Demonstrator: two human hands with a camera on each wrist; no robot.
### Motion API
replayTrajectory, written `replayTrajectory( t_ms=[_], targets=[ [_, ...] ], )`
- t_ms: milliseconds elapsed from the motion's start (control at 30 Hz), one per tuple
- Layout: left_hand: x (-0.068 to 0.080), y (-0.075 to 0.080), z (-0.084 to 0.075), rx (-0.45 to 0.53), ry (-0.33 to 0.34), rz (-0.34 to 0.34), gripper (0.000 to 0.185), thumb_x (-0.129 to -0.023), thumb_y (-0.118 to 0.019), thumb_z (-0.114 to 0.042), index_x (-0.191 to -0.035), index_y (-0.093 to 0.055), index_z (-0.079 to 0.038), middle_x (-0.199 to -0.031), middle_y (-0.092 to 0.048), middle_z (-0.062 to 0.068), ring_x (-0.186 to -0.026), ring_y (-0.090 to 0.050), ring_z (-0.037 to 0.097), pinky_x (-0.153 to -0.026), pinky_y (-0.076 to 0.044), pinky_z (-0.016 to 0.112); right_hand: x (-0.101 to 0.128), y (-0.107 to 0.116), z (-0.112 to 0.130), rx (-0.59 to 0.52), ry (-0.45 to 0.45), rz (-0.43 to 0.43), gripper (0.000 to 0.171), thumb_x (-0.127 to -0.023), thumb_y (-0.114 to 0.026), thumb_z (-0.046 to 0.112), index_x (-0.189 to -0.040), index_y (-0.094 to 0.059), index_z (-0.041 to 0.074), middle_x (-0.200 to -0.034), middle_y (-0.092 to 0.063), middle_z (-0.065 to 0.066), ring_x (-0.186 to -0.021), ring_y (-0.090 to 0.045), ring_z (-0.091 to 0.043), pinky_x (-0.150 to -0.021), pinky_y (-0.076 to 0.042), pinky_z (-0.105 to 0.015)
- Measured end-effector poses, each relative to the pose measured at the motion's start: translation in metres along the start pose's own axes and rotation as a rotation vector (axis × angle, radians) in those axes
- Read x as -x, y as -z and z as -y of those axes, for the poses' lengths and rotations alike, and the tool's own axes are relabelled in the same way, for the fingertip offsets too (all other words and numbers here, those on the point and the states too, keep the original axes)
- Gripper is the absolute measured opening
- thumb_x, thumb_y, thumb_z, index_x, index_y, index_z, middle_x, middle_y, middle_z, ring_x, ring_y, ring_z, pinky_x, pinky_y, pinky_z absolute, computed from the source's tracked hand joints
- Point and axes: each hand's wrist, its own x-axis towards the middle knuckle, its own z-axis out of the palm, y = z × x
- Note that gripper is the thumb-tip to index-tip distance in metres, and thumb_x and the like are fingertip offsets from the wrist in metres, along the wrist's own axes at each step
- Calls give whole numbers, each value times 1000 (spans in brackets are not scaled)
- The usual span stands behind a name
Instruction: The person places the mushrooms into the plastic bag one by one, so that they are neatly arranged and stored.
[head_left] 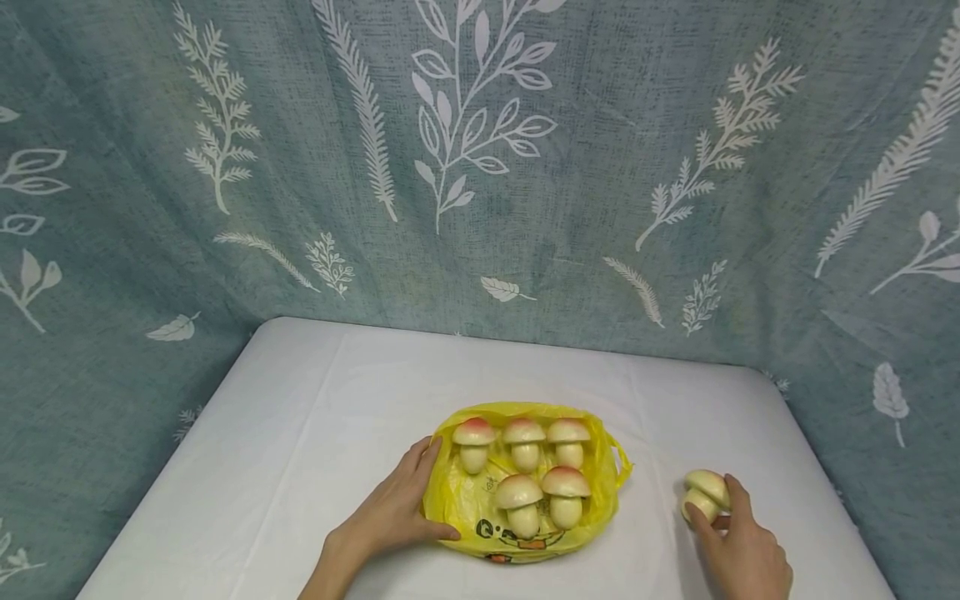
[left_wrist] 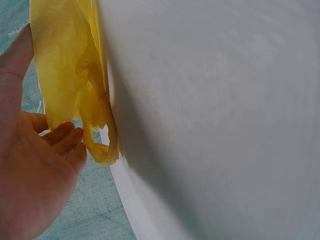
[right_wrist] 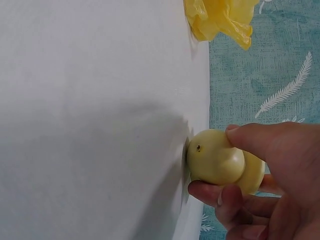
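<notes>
A yellow plastic bag (head_left: 480, 546) lies spread wide on the table, with several toy mushrooms (head_left: 525, 442) in it, their caps cream to red and their stems pale. My left hand (head_left: 401, 500) holds the bag's left end, thumb at the front and fingers at the rim. In the left wrist view the fingers (left_wrist: 65, 140) bend in against the yellow plastic (left_wrist: 60, 60). Off to the right of the bag, my right hand (head_left: 742, 542) grips another toy mushroom (head_left: 705, 492) between thumb and fingers. The right wrist view shows that mushroom's rounded stem end (right_wrist: 212, 157) close over the tabletop.
White cloth covers the table (head_left: 337, 400). A teal curtain (head_left: 525, 275) with white leaf prints hangs behind it and at both sides. One bag handle (head_left: 624, 465) sticks out on the right, between the bag and the right hand.
</notes>
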Motion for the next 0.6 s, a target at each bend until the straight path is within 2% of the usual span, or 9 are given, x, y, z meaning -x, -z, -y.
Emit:
replayTrajectory(
  t_ms=[600],
  targets=[
    [0,0,0,5,-3,9,126,-69,-83,-61,-159,-13,-6,-160,-19,17,-144,-26,33,-110,-35,51,5,4,3,6,-21,3,79,-94,-59,53,-149,-30,4,-100,-69,-25,-56,-60,-28,-45,-39,-37]
  ],
)
